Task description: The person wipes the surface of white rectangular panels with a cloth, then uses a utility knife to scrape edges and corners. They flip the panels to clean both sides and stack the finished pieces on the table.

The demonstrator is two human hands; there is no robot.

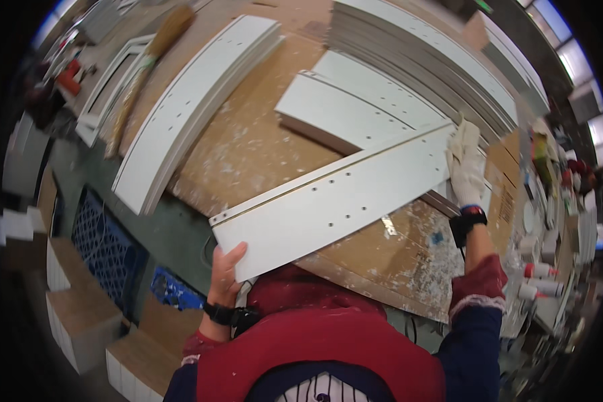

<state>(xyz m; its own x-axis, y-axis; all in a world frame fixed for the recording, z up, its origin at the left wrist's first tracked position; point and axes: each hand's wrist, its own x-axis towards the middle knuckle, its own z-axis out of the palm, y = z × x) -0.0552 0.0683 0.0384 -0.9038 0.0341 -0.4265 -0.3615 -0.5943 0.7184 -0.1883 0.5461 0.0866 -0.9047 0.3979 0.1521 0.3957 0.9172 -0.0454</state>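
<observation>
A long white panel (335,201) with drilled holes and a groove along its far edge lies slantwise in front of me, over the worktable. My left hand (228,269), bare, grips its near left corner, with the thumb on top. At the far right end, my right hand (466,164) in a pale work glove holds the panel's short edge; part of its fingers is hidden. Beneath and beyond the panel's right half sits a stack of similar white panels (345,110), partly covered by it.
The worktable (248,147) has a brown, paint-specked top. Another panel stack (194,100) stands at left, a taller one (415,60) at the back. A broom (141,80), a blue plastic pallet (107,244) and cartons (87,321) are at left; white bottles (541,288) lie right.
</observation>
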